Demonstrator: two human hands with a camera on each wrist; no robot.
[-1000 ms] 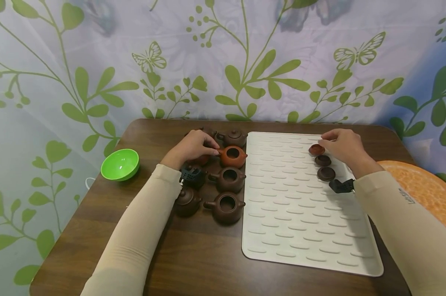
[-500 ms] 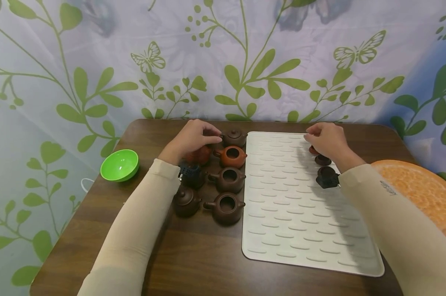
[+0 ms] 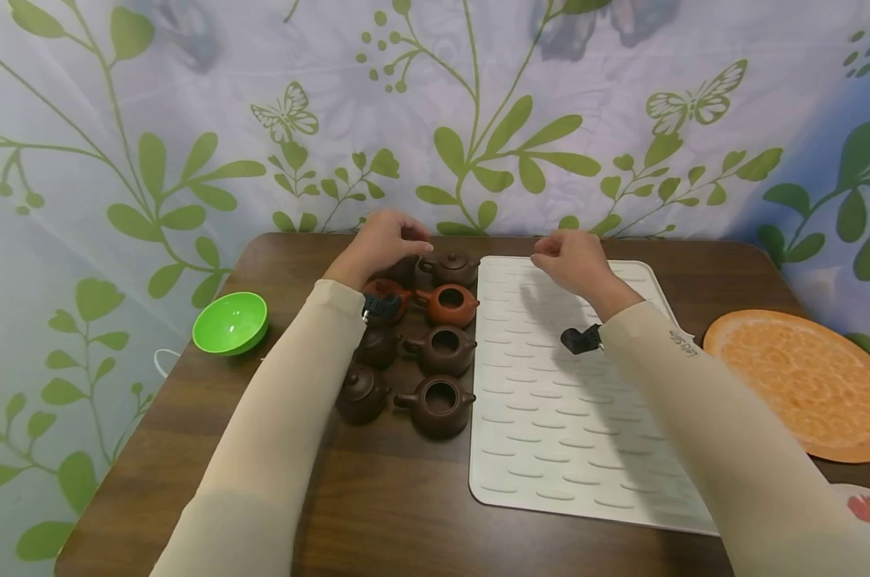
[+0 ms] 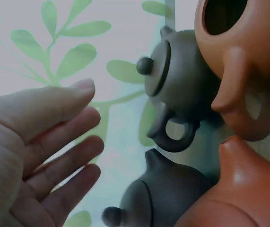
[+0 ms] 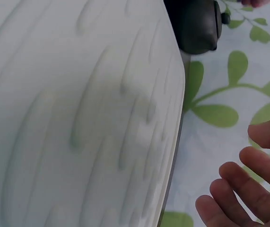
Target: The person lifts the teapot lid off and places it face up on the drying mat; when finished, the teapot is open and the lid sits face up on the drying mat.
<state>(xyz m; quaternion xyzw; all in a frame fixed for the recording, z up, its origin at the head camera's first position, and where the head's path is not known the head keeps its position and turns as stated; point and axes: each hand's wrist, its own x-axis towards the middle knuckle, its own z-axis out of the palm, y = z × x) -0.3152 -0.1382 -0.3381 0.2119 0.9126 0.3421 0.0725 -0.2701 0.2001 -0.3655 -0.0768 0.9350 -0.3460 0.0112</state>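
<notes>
My left hand (image 3: 391,240) hovers over the back of the teapot group, its fingers loose and holding nothing. Right beside its fingertips is a dark lidded teapot (image 3: 455,270). In the left wrist view, that teapot (image 4: 184,75) and another dark lidded one (image 4: 165,194) lie past the fingers. An orange-red teapot (image 3: 463,308) without a lid sits in front, followed by two lidless brown teapots (image 3: 445,350) (image 3: 438,406). The left row includes a lidded orange teapot (image 4: 239,203) and a lidded brown one (image 3: 362,393). My right hand (image 3: 575,260), relaxed and holding nothing, is above the mat's back edge.
A white ridged mat (image 3: 536,457) lies right of the teapots. My right forearm hides where the small lids lay on it. A green bowl (image 3: 231,323) stands at left, an orange round mat (image 3: 803,385) at right. A white plate with a red flower (image 3: 849,493) shows lower right.
My left hand has let go of the orange-red lidless teapot and moved back and up toward the dark lidded one. My right hand has moved left from the lids along the mat's back edge.
</notes>
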